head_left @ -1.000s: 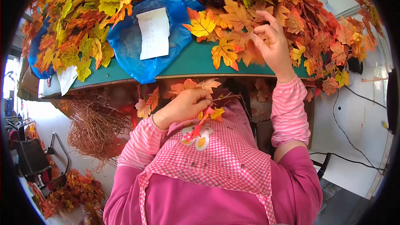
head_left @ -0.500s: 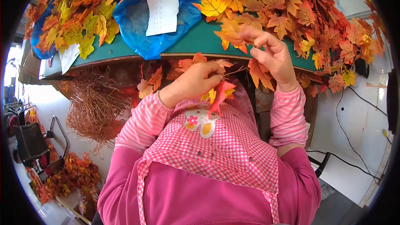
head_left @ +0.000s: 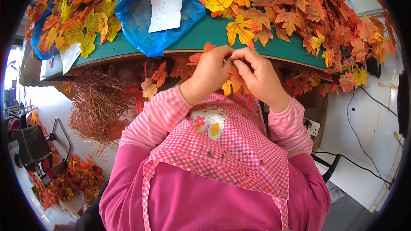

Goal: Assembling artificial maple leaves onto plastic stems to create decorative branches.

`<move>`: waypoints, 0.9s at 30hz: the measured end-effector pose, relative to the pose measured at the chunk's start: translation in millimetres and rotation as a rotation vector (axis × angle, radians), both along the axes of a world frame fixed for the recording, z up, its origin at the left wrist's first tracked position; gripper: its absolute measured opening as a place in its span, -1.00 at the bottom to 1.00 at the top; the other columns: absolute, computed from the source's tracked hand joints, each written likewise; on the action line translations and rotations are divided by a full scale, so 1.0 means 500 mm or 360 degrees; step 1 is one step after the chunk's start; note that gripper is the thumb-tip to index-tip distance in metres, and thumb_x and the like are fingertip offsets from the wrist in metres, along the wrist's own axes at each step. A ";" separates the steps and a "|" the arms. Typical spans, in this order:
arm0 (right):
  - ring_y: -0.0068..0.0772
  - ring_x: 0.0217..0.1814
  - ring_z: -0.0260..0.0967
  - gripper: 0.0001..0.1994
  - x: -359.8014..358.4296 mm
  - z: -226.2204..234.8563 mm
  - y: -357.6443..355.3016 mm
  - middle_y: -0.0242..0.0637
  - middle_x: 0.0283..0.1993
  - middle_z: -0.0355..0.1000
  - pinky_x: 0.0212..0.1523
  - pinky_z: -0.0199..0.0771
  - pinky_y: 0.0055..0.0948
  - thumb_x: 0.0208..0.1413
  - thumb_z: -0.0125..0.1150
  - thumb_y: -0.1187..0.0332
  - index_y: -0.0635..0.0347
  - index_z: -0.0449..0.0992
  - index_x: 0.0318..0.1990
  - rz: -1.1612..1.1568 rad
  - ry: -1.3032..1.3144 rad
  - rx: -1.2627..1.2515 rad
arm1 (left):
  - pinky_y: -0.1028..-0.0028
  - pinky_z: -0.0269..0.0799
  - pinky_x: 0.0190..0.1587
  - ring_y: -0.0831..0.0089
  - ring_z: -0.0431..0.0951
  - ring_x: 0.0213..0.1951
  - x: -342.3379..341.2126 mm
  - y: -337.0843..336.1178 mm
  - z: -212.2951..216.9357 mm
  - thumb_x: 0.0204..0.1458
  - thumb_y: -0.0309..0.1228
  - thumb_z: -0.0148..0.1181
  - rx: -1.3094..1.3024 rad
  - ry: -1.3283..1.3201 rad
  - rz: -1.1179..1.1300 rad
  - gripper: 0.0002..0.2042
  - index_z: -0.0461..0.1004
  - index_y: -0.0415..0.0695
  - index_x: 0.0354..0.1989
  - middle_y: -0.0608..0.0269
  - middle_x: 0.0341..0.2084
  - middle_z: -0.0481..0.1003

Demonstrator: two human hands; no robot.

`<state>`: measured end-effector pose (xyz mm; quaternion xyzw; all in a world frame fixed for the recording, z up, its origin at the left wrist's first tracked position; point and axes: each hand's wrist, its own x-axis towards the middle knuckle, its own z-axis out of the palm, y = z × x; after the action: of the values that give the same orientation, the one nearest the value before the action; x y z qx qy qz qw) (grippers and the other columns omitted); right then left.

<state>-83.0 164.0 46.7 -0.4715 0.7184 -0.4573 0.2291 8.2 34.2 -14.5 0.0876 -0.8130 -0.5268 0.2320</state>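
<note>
Orange artificial leaves (head_left: pixel 234 83) sit pinched between both hands just in front of the table edge, above the person's chest. Her left hand (head_left: pixel 210 70) and right hand (head_left: pixel 259 75) are pressed together, fingertips meeting at the top of the little bunch, each closed on the leaves; what exactly the fingers do there is too small to tell. Beyond them runs a green table (head_left: pixel 201 38) with a wooden rim, heaped with maple-shaped fabric leaves (head_left: pixel 299 13) in orange, red and yellow. A crumpled blue plastic bag (head_left: pixel 141 21) lies on it with a white paper slip (head_left: pixel 165 5) on top. Under the table edge, to the left, hangs a tangle of thin brown wire stems (head_left: pixel 99 109). More leaves lie in a pile on the pale floor (head_left: pixel 68 179) at lower left, near a dark chair (head_left: pixel 32 145). Black cables (head_left: pixel 355 102) trail over the floor on the right. She wears a pink checked apron (head_left: pixel 231 145) over striped pink sleeves.
</note>
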 end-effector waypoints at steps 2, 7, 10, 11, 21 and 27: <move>-0.54 -0.29 0.37 -0.89 -0.002 -0.030 0.001 -0.28 -0.31 0.42 -0.23 0.38 -0.56 0.17 0.05 0.54 0.31 0.42 -0.16 -0.0052 0.0168 -0.0096 | 0.47 0.44 -0.27 0.43 0.52 -0.35 -0.005 -0.002 -0.007 0.09 -0.50 0.12 0.0701 -0.0159 0.0045 -0.88 0.46 -0.30 -0.26 0.12 -0.42 0.53; -0.56 -0.28 0.40 -0.91 -0.018 -0.067 0.020 -0.29 -0.32 0.44 -0.24 0.40 -0.56 0.18 0.07 0.54 0.31 0.44 -0.18 -0.0323 0.0230 -0.0041 | 0.60 0.40 -0.29 0.65 0.43 -0.36 -0.006 0.001 -0.006 0.17 -0.50 0.08 0.0934 -0.0013 -0.0079 -0.88 0.46 -0.29 -0.23 0.33 -0.45 0.48; -0.64 -0.30 0.38 -0.91 -0.024 -0.069 0.022 -0.35 -0.32 0.44 -0.26 0.39 -0.62 0.18 0.08 0.53 0.31 0.44 -0.19 -0.0391 0.0218 -0.0111 | 0.61 0.38 -0.33 0.67 0.39 -0.39 -0.006 0.001 -0.002 0.16 -0.50 0.09 0.0784 -0.0117 0.0032 -0.89 0.46 -0.30 -0.24 0.36 -0.47 0.45; -0.64 -0.30 0.38 -0.92 -0.025 -0.068 0.021 -0.35 -0.33 0.43 -0.26 0.39 -0.62 0.18 0.09 0.53 0.31 0.44 -0.19 -0.0404 0.0172 -0.0113 | 0.61 0.38 -0.33 0.67 0.39 -0.39 -0.007 0.001 -0.001 0.16 -0.50 0.09 0.0779 -0.0116 0.0019 -0.89 0.46 -0.30 -0.24 0.36 -0.47 0.45; -0.51 -0.30 0.40 -0.92 -0.029 -0.065 0.013 -0.27 -0.32 0.44 -0.24 0.39 -0.56 0.16 0.10 0.53 0.30 0.45 -0.20 -0.0402 0.0319 -0.0097 | 0.62 0.37 -0.35 0.70 0.37 -0.40 -0.003 -0.003 0.000 0.14 -0.51 0.10 0.0727 -0.0071 0.0034 -0.89 0.46 -0.31 -0.24 0.36 -0.47 0.45; -0.37 -0.33 0.40 -0.91 -0.024 -0.062 0.011 -0.21 -0.34 0.42 -0.26 0.40 -0.49 0.14 0.11 0.54 0.29 0.45 -0.20 -0.0376 0.0446 -0.0123 | 0.58 0.40 -0.32 0.63 0.42 -0.38 0.000 -0.005 0.009 0.12 -0.52 0.10 0.0610 -0.0094 0.0031 -0.89 0.46 -0.32 -0.25 0.28 -0.45 0.49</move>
<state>-95.2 169.7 16.0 -0.4513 0.7756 -0.4381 0.0531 8.1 31.7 -9.7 0.1535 -0.7034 -0.6669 0.1921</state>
